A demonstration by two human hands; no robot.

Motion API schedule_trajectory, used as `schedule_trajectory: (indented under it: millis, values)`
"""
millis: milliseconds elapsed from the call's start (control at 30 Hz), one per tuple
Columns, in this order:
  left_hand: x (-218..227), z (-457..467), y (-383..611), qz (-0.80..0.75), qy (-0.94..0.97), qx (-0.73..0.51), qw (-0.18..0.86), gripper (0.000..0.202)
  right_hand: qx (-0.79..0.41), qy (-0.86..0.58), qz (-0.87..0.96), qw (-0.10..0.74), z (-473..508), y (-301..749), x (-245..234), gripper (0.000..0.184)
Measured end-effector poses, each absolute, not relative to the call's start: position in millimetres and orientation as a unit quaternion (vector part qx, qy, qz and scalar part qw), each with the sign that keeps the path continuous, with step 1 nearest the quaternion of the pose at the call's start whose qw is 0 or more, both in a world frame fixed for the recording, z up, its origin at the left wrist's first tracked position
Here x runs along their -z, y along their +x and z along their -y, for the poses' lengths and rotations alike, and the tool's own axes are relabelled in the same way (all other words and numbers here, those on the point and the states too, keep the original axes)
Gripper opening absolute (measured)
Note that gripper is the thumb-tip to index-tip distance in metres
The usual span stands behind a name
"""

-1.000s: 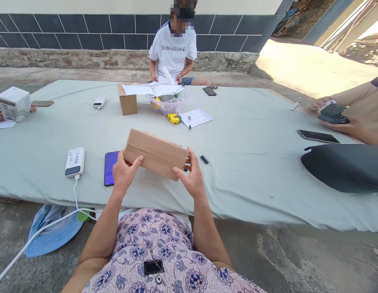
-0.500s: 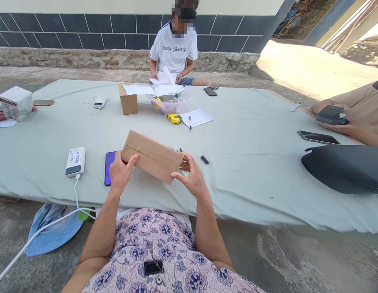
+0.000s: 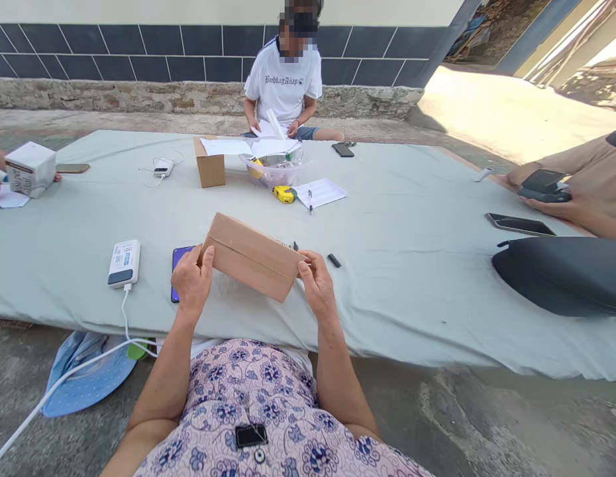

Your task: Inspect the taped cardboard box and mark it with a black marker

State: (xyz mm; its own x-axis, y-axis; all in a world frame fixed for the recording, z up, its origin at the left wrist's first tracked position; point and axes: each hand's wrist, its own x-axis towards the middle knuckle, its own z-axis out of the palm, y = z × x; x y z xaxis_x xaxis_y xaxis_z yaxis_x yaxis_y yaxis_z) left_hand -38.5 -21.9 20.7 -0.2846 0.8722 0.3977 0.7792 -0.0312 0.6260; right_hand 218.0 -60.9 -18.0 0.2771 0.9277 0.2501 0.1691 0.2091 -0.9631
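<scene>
We see the cardboard box (image 3: 253,257) held tilted between both hands above the desk (image 3: 412,265): left hand (image 3: 193,281) grips its left end, right hand (image 3: 315,281) pinches its right end.

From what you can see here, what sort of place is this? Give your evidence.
Probably an outdoor yard used as a makeshift workspace: a cloth spread over concrete ground, a tiled wall behind, and people seated around with a cardboard box and papers.
</scene>
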Motion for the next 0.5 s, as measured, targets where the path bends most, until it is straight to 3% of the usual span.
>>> schedule_trajectory:
  millis: [133,300,500]
  values:
    - [-19,23,-37,-0.659,0.614,-0.434,0.017,0.038,-0.316,-0.559,0.511,0.572,62,217,16,0.051]
    - [-27,29,-32,-0.644,0.604,-0.447,0.141,0.030,-0.287,-0.583,0.518,0.556,62,221,15,0.049]
    - [-30,31,-33,-0.638,0.608,-0.445,0.159,0.056,-0.307,-0.575,0.526,0.546,64,222,15,0.048]
